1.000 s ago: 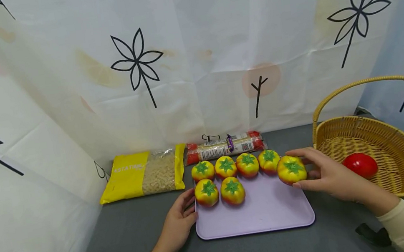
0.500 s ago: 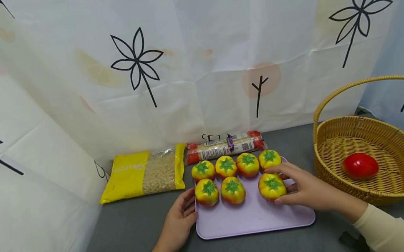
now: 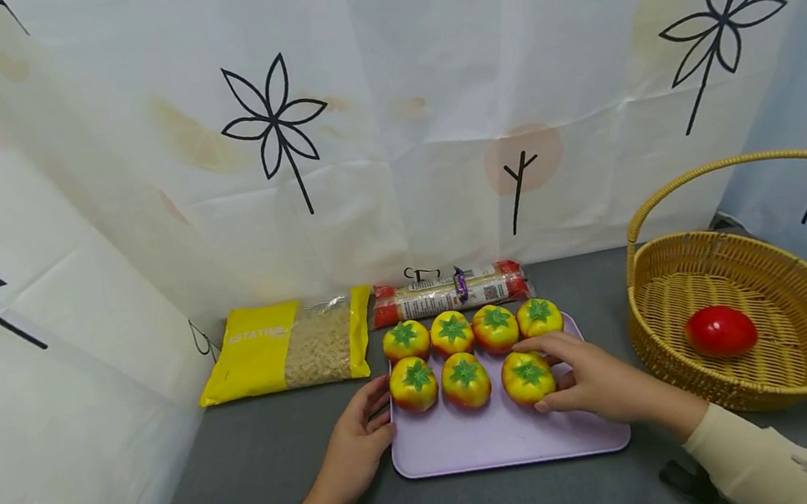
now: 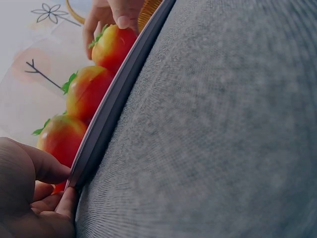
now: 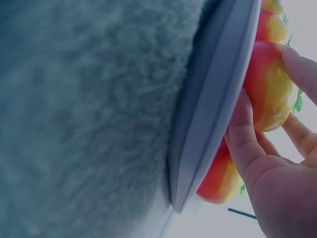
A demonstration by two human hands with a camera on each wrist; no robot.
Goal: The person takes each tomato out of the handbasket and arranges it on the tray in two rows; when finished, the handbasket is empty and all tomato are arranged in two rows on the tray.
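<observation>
On a lilac tray (image 3: 517,440) stand several yellow-red tomatoes with green star-shaped tops, four-wide along the back row; two more, including one tomato (image 3: 465,380), sit at the front left. My right hand (image 3: 591,380) grips another tomato (image 3: 527,378) from its right side, thumb in front and fingers behind, just right of those two. In the right wrist view this tomato (image 5: 270,89) is between the fingers, low over the tray rim (image 5: 218,99). My left hand (image 3: 351,439) pinches the tray's left edge, its thumb and fingers meeting at the rim (image 4: 106,106) in the left wrist view.
A wicker basket (image 3: 755,377) with a tall handle stands right of the tray, holding a shiny red fruit (image 3: 721,331). Behind the tray lie a yellow bag (image 3: 287,346) of pale grains and a red-ended packet (image 3: 446,293). A patterned curtain (image 3: 387,119) hangs behind.
My right hand has carried its tomato leftward and forward, from the tray's right edge to beside the two front-row tomatoes. The left hand has stayed at the tray's edge.
</observation>
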